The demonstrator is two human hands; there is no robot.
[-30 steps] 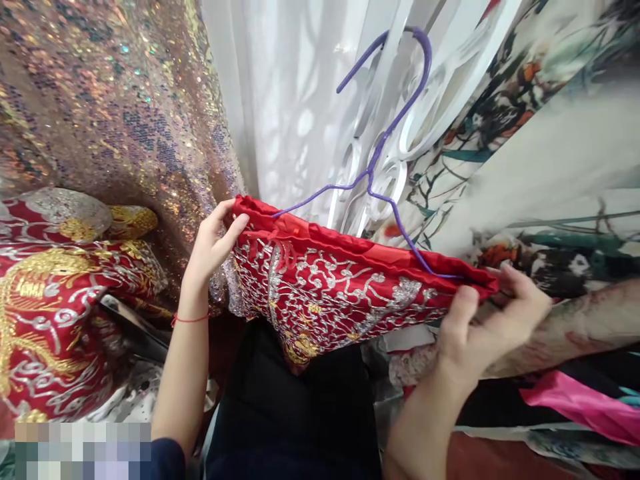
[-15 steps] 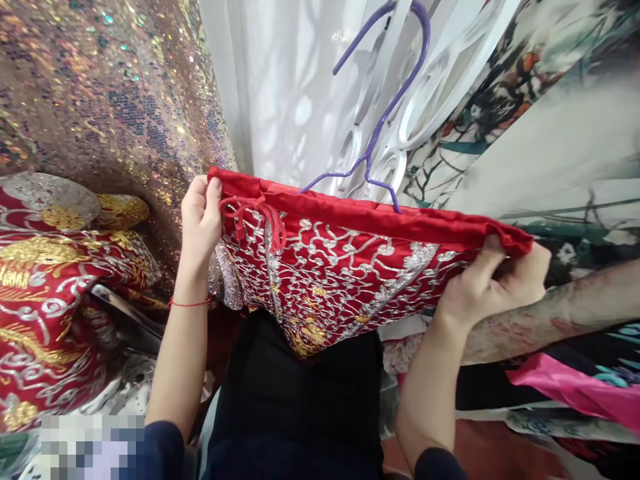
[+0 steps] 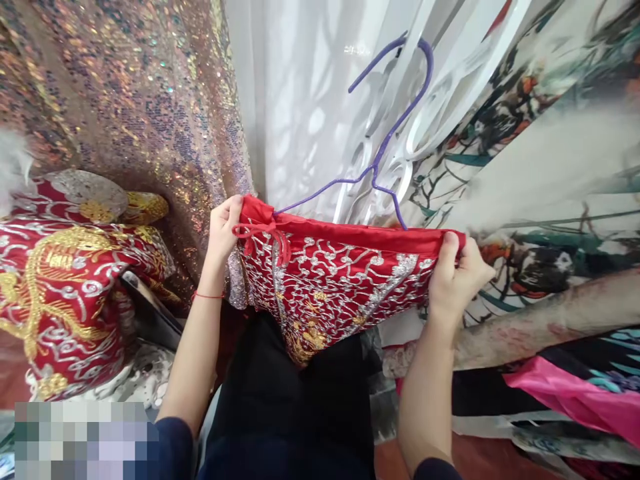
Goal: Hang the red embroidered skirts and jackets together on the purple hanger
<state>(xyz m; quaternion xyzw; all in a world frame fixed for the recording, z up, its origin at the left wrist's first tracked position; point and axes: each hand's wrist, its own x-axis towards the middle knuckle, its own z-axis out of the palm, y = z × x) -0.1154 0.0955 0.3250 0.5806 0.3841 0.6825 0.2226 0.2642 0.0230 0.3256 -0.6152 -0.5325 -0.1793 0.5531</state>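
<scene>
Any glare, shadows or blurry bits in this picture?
Head view: the sequin cloth glints, shadows dapple the white curtain; blocky pixels hide part of the lower left; the red garment looks fairly sharp, the patterned cloth at right hazier.

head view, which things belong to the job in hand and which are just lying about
Part of the job:
red embroidered garment, its waistband gripped by left hand and right hand
purple hanger, lower ends hidden at the waistband

Apparently just around:
sequined cloth
second red garment, at the left
pink cloth, at the right
</scene>
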